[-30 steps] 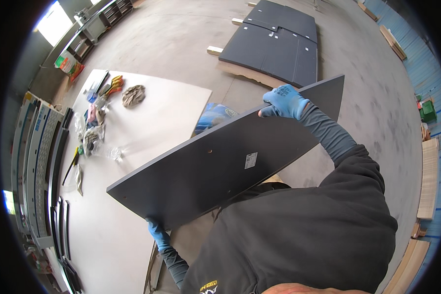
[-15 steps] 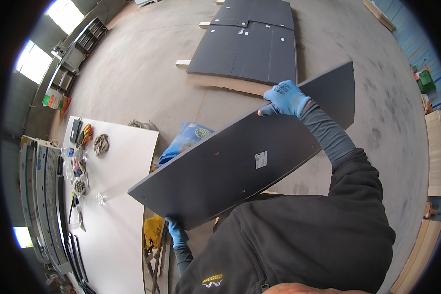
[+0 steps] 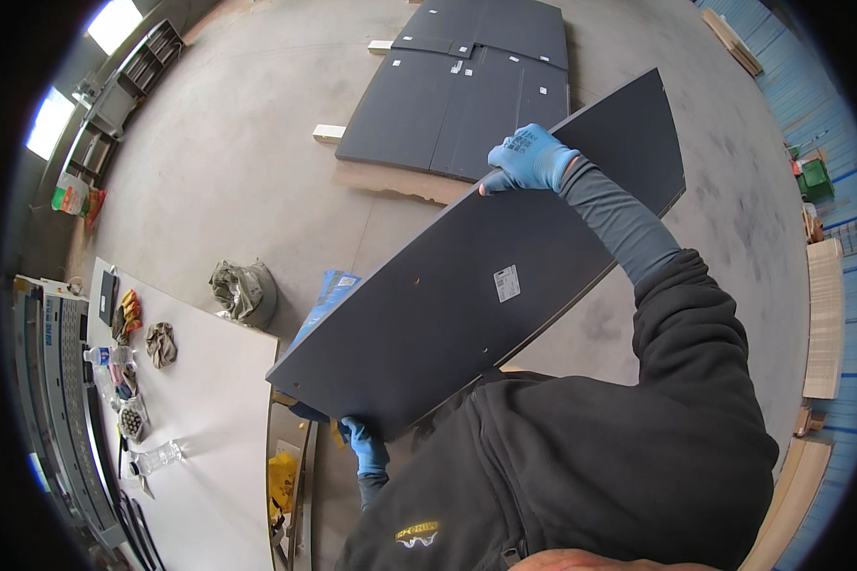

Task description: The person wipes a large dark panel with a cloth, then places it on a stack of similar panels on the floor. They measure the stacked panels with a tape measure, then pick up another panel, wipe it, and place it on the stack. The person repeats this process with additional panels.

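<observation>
A long dark grey board point(image 3: 428, 295) with a white label point(image 3: 507, 284) and a few small holes is held tilted across in front of my body. My right hand point(image 3: 533, 159), in a blue work glove, grips its far upper edge, fingers wrapped over. At the near lower edge, by the board's left end, my left hand point(image 3: 365, 447) in a matching glove holds it; most of those fingers are hidden behind the board.
A white-topped table point(image 3: 214, 419) to the left bears a plastic bottle point(image 3: 157, 458), rags and gloves. Past it stands a lined bin point(image 3: 243, 290). Similar grey panels point(image 3: 448, 100) lie stacked on the floor ahead. Pale boards point(image 3: 824, 319) are along the right wall.
My view has shifted, bringing the bin into fuller sight. Both hands keep hold of the board, which has turned slightly steeper, its left end now just past the table's edge.
</observation>
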Demonstrator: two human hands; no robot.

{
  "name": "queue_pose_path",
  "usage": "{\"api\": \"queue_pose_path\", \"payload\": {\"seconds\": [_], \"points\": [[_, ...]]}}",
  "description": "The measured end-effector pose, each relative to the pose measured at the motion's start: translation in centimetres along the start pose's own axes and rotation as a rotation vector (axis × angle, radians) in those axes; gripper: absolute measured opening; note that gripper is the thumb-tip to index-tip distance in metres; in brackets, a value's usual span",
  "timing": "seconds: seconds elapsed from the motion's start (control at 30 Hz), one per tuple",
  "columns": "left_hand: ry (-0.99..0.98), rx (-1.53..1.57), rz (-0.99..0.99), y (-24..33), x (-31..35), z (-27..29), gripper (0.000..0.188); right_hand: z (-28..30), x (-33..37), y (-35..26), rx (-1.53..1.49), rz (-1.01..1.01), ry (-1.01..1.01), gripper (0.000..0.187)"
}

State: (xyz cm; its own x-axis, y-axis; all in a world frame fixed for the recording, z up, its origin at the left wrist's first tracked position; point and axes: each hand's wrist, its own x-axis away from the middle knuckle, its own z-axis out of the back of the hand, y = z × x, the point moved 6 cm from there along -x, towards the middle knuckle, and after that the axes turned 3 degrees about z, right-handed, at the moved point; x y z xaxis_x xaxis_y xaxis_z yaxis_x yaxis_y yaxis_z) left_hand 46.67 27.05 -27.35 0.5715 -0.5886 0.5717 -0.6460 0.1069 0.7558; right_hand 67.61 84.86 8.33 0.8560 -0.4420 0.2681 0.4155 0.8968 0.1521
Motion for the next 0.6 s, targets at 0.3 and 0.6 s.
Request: {"api": "queue_pose_path", "payload": {"seconds": [0.3,0.6], "points": [[-0.023,0.101,0.211,-2.5,-8.2,-13.1,0.08,-3.3,-14.9,13.6,-0.031,0.013,-0.16,0.079],[0.044,0.168,0.269,-7.1,-16.8,-36.6,0.087,-11.8,-32.5,30.2,0.007,0.233,-0.102,0.079]]}}
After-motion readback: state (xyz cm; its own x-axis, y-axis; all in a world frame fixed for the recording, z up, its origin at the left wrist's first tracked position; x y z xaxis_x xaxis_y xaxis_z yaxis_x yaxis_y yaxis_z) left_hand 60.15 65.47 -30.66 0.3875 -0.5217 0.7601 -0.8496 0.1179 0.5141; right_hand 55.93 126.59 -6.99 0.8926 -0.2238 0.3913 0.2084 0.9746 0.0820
